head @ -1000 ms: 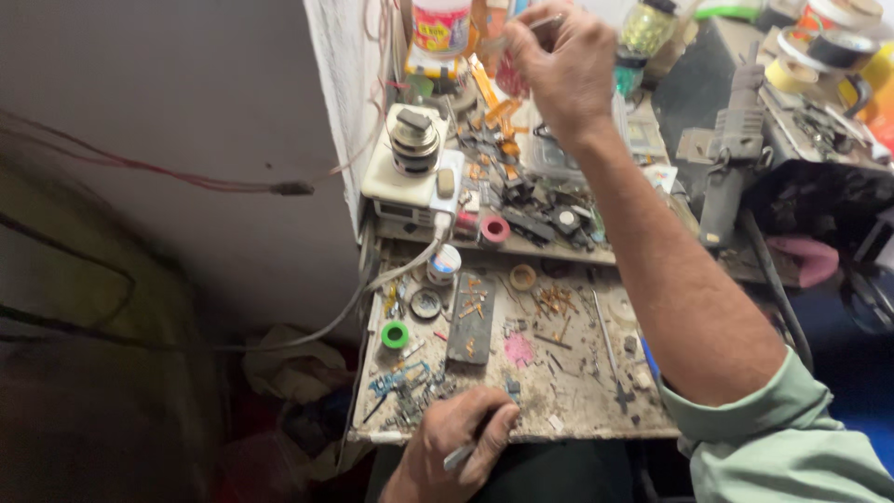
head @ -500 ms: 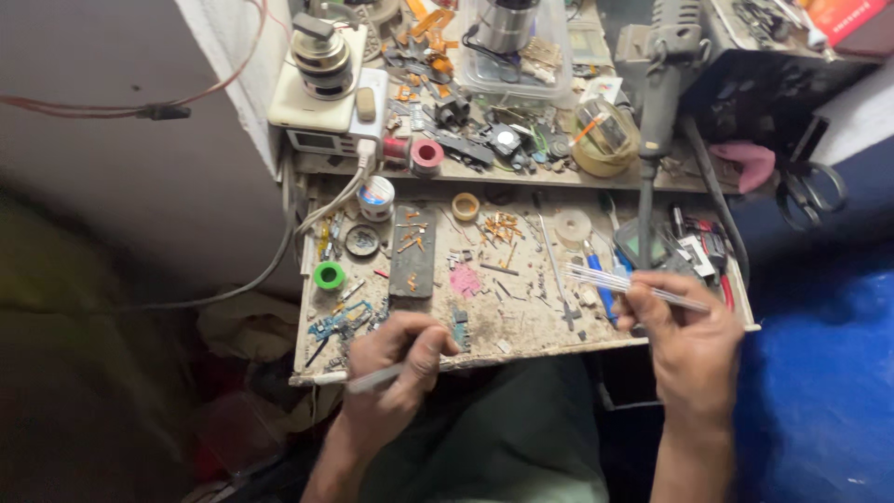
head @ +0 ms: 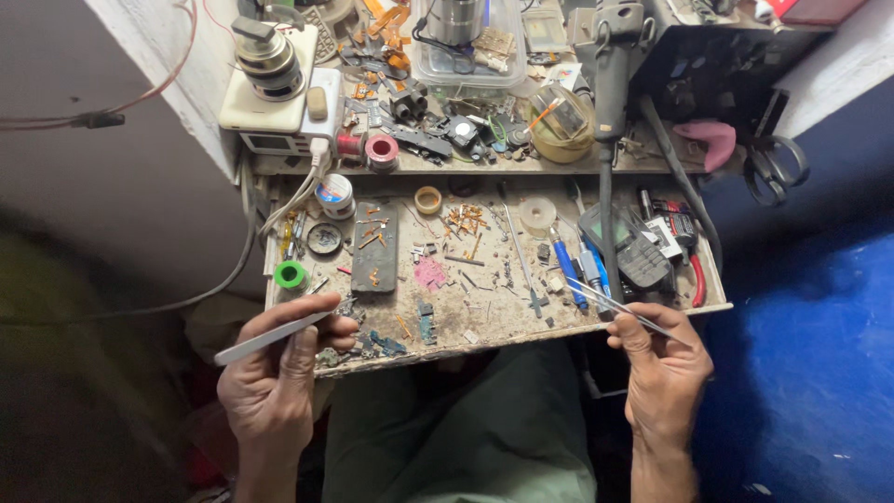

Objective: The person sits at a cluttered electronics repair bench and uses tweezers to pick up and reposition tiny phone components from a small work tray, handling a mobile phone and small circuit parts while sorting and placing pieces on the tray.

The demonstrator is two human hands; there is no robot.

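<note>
Holding: the left hand pinches a flat silver metal pair of tweezers; the right hand grips a thin silver metal probe.
Change: half a second ago both hands sat over the tray's front strip; now they have drawn back to its front edge, the right one lower and nearer the corner. A second ago that hand was stretched up to the back shelf.
Tweezers axis: long axis nearly level, rising slightly to the right, tips toward the cluttered wooden work tray, butt sticking out left past the hand.
Probe axis: slanted, tip up-left over the tray's right front edge, near a blue-handled tool.
Left pose: palm up, fingers curled, thumb pressing the tweezers.
Right pose: back of hand up, thumb and forefinger closed on the probe, wrist below the tray.
</note>
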